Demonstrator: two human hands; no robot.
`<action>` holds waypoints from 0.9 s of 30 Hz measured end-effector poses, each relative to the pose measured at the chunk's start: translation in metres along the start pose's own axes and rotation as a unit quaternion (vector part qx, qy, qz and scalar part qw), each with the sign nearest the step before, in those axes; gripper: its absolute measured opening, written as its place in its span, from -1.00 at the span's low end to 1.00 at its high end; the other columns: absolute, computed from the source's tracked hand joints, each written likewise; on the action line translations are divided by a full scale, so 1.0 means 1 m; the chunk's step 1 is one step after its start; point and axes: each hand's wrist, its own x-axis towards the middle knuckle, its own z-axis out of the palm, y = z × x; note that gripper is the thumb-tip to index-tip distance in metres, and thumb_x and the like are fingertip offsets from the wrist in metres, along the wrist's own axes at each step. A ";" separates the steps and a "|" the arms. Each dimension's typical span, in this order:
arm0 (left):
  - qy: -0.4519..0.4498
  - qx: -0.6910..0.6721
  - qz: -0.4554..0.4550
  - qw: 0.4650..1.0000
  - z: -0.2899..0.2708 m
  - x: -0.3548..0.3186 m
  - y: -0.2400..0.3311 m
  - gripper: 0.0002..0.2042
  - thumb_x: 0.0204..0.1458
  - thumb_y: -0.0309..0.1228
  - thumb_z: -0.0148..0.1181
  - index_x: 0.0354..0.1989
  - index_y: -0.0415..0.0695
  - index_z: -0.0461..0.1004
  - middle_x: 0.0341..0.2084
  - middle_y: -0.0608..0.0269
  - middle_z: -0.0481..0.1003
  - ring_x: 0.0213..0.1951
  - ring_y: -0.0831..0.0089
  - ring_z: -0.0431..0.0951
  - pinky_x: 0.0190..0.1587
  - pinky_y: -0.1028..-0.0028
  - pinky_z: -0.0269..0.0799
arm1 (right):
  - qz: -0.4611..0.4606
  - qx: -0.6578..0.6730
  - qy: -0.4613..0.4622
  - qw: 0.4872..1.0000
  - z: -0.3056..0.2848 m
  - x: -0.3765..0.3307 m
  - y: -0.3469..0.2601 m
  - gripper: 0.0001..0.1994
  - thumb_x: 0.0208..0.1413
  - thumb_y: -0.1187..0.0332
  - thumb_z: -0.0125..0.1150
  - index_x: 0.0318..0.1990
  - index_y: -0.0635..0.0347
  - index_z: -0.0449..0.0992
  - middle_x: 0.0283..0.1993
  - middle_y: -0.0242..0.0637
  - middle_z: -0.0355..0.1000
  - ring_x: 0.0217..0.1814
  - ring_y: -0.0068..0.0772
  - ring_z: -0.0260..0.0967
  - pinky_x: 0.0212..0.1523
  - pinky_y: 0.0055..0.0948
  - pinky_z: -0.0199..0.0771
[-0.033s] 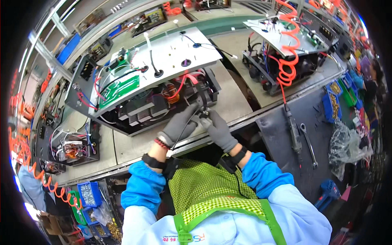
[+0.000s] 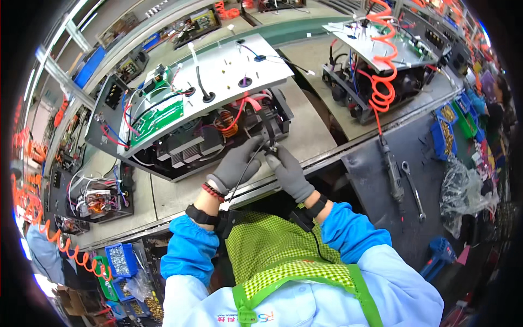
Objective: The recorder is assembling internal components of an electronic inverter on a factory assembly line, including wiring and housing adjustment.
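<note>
Left fingers: curled in a grey glove, closed on a thin black cable (image 2: 246, 170) at the front edge of the open machine chassis (image 2: 218, 143).
Right fingers: bent narrow and pinched around a small metal fitting (image 2: 272, 149) at the same spot; what the fitting is, I cannot tell.
Left hand (image 2: 235, 163): palm turned inward, wrist angled up and to the right, a red bead band and a black strap on the wrist.
Right hand (image 2: 290, 173): just beside the left one, fingertips nearly meeting it, wrist bent up and to the left, a black band with a cord at the wrist.
Forearms: both in blue sleeves, rising from the lower edge and converging at the chassis front.
Cable: runs down from the fingers toward the person's chest, over the edge of the surface (image 2: 321, 136).
Chassis: lies on the surface straight ahead, its grey panel (image 2: 229, 71) tilted up with a green circuit board (image 2: 157, 119) on the left part.
Right of the hands: a dark mat (image 2: 381, 191) with a powered screwdriver (image 2: 392, 169) on an orange coiled hose (image 2: 381, 82), and a wrench (image 2: 414, 188) just beside it.
</note>
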 end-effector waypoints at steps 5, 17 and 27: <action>0.032 0.053 0.013 0.998 -0.006 0.007 0.004 -0.48 0.02 -0.52 0.18 0.22 -0.21 0.30 -0.09 0.11 0.52 -0.14 0.43 0.55 -0.06 0.45 0.47 | 0.037 0.026 0.017 0.999 0.010 0.001 -0.008 -0.62 0.25 0.26 0.10 0.13 0.28 0.38 -0.13 -0.05 0.51 -0.07 -0.10 0.49 -0.03 -0.32 0.43; -0.004 -0.306 -0.043 0.951 0.038 0.004 -0.022 -0.71 0.20 -0.47 0.08 0.08 -0.25 0.41 -0.18 0.29 0.49 -0.19 0.55 0.49 -0.07 0.47 0.47 | 0.028 -0.024 -0.010 0.999 -0.020 0.019 -0.017 -0.71 0.12 0.36 0.24 -0.02 0.26 0.55 -0.12 -0.13 0.40 -0.06 -0.19 0.40 -0.06 -0.36 0.42; 0.144 -0.380 -0.068 0.911 0.071 0.000 -0.031 -0.79 0.18 -0.51 0.02 -0.05 -0.26 0.46 -0.17 0.33 0.46 -0.12 0.58 0.46 -0.03 0.56 0.41 | 0.111 -0.003 0.002 0.994 -0.004 0.018 -0.023 -0.66 -0.02 0.30 0.37 -0.13 0.30 0.48 -0.24 -0.23 0.45 -0.20 -0.39 0.43 -0.13 -0.39 0.43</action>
